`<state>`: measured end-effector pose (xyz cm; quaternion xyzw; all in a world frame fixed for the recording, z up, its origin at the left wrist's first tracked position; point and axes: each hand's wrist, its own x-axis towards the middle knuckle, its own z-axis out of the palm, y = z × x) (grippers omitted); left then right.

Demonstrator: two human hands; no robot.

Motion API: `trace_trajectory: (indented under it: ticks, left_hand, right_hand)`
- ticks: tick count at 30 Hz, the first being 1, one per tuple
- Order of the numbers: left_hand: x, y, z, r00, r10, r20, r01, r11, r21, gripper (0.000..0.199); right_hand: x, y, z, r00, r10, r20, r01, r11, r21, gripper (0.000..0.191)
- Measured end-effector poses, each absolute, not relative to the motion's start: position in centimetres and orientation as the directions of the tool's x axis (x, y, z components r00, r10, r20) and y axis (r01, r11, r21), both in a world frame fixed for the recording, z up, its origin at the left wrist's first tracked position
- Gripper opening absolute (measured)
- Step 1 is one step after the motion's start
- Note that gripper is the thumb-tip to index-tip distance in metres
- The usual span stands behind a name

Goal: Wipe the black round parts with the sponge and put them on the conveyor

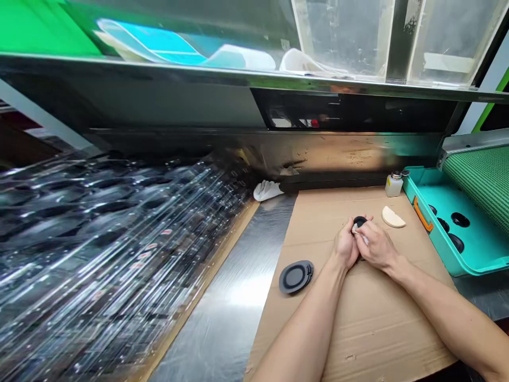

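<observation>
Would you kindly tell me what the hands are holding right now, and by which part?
The left hand and right hand together hold a small round black piece by its near part, fingers wrapped around it; only its far edge shows.

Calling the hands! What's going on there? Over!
Left grip and right grip on small black round piece. Cream crescent piece close by. Black ringed pad left, on cardboard.

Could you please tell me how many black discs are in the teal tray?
4 black discs: two by the orange handle, two nearer the green belt, which may hide more.
</observation>
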<state>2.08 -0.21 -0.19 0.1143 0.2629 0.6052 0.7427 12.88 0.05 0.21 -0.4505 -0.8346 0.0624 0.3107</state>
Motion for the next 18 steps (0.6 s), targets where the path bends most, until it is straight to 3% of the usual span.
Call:
trace_trajectory:
  ticks: [3,7,11,15,18]
  left_hand:
    - [1.9,0.0,-0.1,0.104,0.962,-0.254,-0.834,0.224,0.505,0.04]
    - [1.9,0.1,-0.2,0.113,0.962,-0.249,-0.831,0.229,0.507,0.039]
    - [1.6,0.1,-0.2,0.115,0.958,-0.263,-0.803,0.245,0.543,0.037]
    - [1.4,0.2,-0.1,0.131,0.945,-0.301,-0.787,0.284,0.548,0.037]
    - [1.4,0.2,-0.1,0.15,0.946,-0.289,-0.791,0.29,0.539,0.037]
  right_hand:
    - [13.1,0.6,0.3,-0.294,0.845,0.448,0.81,0.469,-0.353,0.018]
    - [13.5,1.2,0.1,-0.303,0.861,0.409,0.831,0.449,-0.329,0.017]
    - [14.7,2.3,0.7,-0.095,0.915,0.391,0.893,0.252,-0.373,0.019]
    - [16.8,5.3,4.6,-0.013,0.878,0.478,0.917,0.202,-0.345,0.026]
    - [18.5,9.3,9.0,0.062,0.89,0.451,0.967,0.059,-0.249,0.031]
